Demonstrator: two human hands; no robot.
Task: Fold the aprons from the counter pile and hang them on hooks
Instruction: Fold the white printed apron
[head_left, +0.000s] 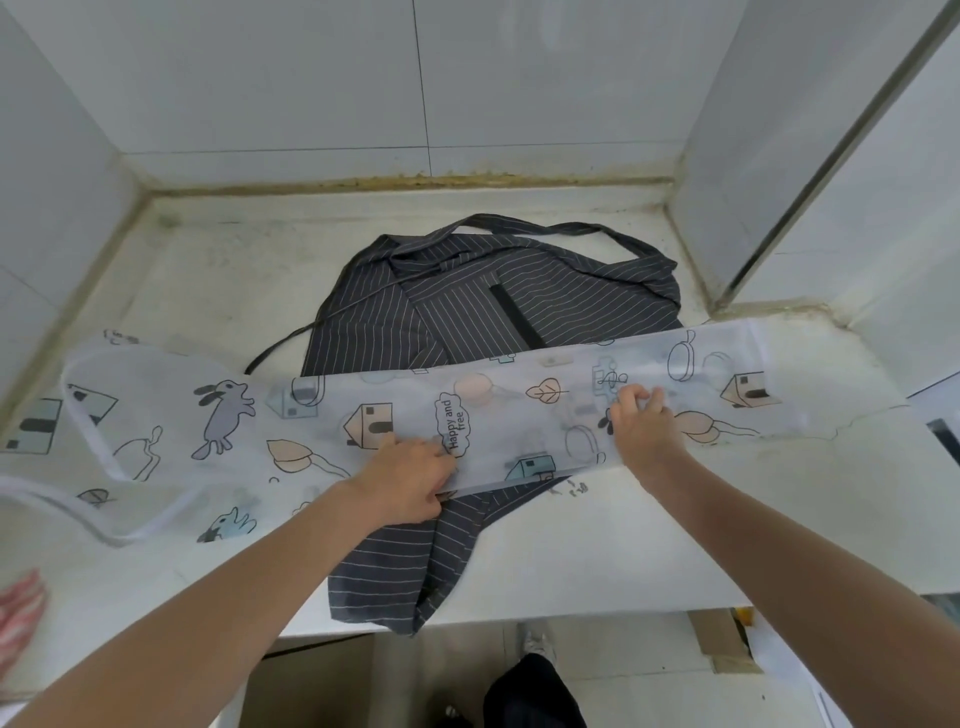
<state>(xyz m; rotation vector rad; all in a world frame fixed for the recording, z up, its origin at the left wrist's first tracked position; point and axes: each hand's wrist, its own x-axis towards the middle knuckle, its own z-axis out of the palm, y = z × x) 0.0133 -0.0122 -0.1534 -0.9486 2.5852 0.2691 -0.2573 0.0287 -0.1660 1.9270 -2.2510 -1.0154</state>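
Under your left hand and right hand, both pinching white apron: striped apron may drag along.

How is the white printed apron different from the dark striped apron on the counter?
The white apron has cartoon houses, leaves and rabbits; the dark apron has thin pale stripes. The white one is folded into a long band lying on top; the dark one lies crumpled beneath. The left hand and right hand grip the white one only. Both rest on the counter.
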